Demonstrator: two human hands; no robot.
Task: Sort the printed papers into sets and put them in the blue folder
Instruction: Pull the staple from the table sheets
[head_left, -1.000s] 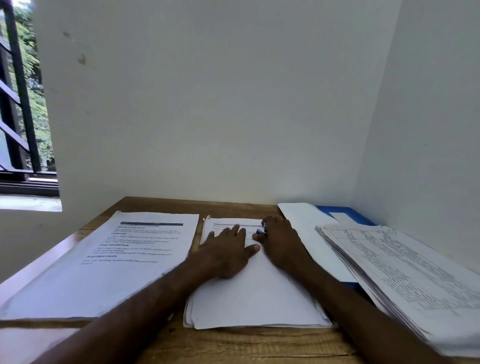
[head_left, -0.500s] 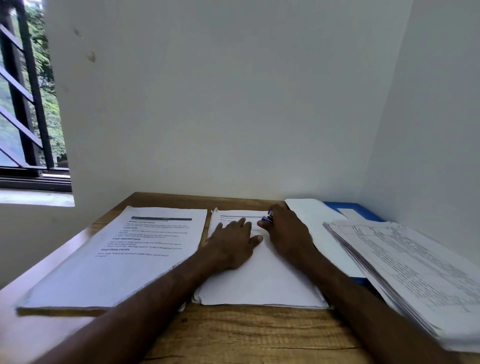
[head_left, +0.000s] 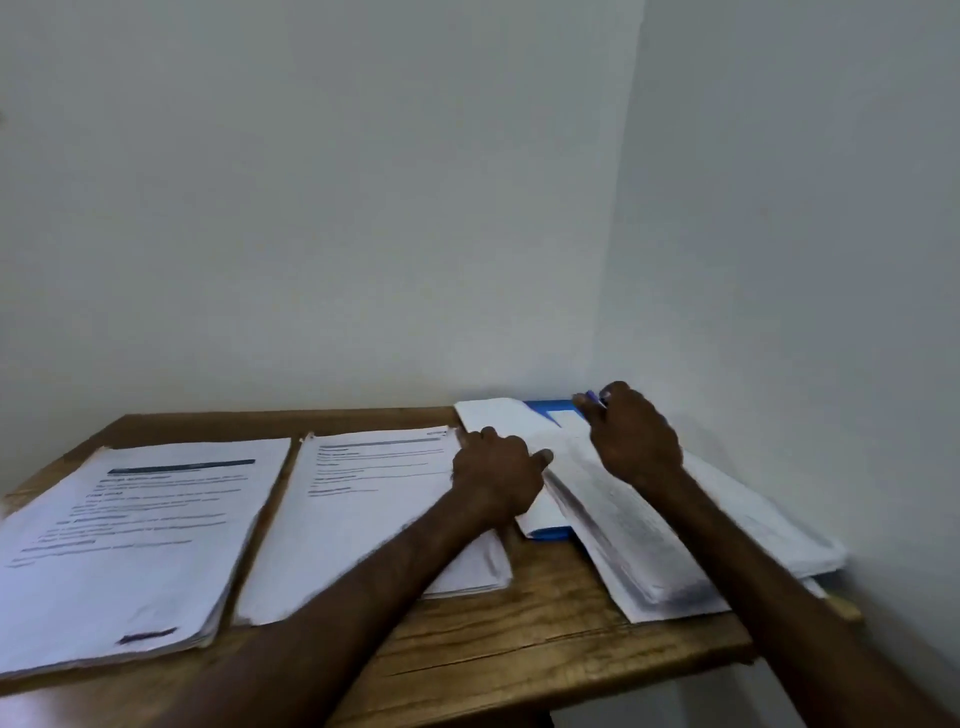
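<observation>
From here I see my right hand (head_left: 636, 441) pinching a small purple object (head_left: 592, 399) over the blue folder (head_left: 550, 534), which lies just right of my left hand (head_left: 498, 467), resting loose-fingered on the middle papers (head_left: 363, 514).

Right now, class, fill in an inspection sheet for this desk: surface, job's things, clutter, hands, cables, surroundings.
Surface: wooden table.
Job's things: left stack, middle stack and thick right stack of papers; blue folder partly under the right stack.
Clutter: nothing seen.
Hands: left hand rests at the middle stack's right edge, fingers curled; right hand holds a small blue object above the folder's far end.
Cables: nothing seen.
Surroundings: white walls meet in a corner.
</observation>
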